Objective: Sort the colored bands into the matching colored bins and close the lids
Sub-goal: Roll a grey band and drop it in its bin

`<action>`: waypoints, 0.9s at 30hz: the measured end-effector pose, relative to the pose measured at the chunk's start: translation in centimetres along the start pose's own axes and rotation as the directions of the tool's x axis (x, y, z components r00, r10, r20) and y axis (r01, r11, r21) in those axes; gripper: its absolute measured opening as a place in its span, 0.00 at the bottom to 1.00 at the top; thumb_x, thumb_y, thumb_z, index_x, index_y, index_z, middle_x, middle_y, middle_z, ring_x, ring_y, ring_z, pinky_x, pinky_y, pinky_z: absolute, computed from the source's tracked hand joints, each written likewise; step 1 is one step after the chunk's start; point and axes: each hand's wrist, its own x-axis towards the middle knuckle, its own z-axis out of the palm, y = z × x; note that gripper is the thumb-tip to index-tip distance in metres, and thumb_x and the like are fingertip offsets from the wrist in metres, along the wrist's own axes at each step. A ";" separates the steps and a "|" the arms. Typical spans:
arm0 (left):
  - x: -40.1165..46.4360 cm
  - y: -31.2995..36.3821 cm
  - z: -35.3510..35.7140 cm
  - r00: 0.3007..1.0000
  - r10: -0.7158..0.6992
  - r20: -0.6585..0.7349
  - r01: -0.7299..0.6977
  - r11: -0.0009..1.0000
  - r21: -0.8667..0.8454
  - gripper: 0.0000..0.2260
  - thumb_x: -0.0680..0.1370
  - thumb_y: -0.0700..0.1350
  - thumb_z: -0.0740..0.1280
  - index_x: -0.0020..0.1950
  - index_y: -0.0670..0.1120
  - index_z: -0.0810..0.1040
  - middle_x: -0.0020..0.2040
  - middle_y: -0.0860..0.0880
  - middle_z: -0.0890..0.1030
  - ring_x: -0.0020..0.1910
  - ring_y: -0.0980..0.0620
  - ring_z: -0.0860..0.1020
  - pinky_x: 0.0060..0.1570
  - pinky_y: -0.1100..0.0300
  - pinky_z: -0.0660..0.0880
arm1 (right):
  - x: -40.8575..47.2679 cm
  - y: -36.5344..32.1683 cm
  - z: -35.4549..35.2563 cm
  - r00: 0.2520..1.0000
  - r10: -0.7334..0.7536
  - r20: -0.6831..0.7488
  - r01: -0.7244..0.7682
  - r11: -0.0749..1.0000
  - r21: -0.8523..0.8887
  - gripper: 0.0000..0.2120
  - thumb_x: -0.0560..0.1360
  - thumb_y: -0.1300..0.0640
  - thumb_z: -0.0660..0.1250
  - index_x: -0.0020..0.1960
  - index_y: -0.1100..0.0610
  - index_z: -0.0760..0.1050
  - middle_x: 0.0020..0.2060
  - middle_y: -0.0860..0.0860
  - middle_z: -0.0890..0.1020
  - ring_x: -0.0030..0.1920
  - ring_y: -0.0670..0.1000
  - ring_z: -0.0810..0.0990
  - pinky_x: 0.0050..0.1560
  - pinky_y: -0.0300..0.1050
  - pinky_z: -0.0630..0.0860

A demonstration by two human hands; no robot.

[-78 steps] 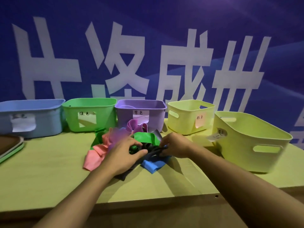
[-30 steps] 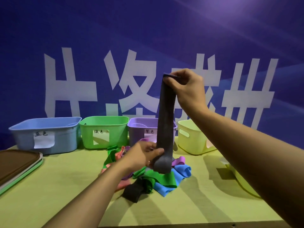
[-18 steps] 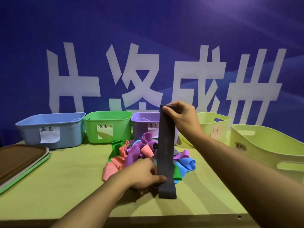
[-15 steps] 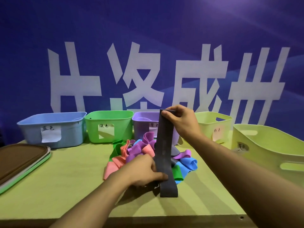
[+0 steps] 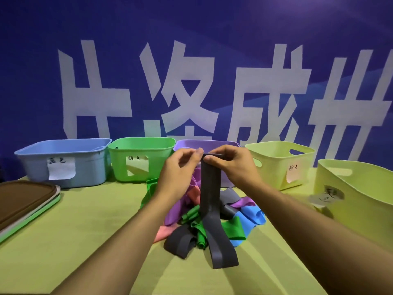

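Note:
A dark grey band [image 5: 211, 201] hangs upright over the pile, its lower loop resting on the table. My right hand [image 5: 231, 165] pinches its top edge. My left hand [image 5: 180, 169] is beside it, thumb and fingers touching the same top edge. Under them lies a pile of bands [image 5: 231, 218]: purple, pink, green, blue and another dark grey one [image 5: 179, 241]. Five open bins stand behind: blue bin [image 5: 63, 160], green bin [image 5: 141, 160], purple bin [image 5: 210, 143], small yellow bin [image 5: 280, 162] and a large yellow bin [image 5: 357, 201] at the right.
A stack of lids [image 5: 25, 201], brown on top with a green one below, lies at the left edge of the yellow-green table [image 5: 85, 231]. A blue banner with white characters fills the background. The table's front edge runs just below my forearms.
My left hand has let go of the band's lower part and risen to its top edge beside my right hand. The band's bottom loop now lies on the table.

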 end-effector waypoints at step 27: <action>2.5 -6.1 1.3 1.000 0.031 -0.003 -0.031 0.996 -0.081 0.06 0.77 0.40 0.75 0.52 0.49 0.86 0.48 0.53 0.88 0.50 0.55 0.86 0.49 0.59 0.83 | 0.5 8.3 2.1 0.994 0.067 -0.091 -0.048 0.980 0.194 0.10 0.80 0.53 0.69 0.41 0.53 0.82 0.29 0.42 0.81 0.32 0.38 0.76 0.36 0.32 0.73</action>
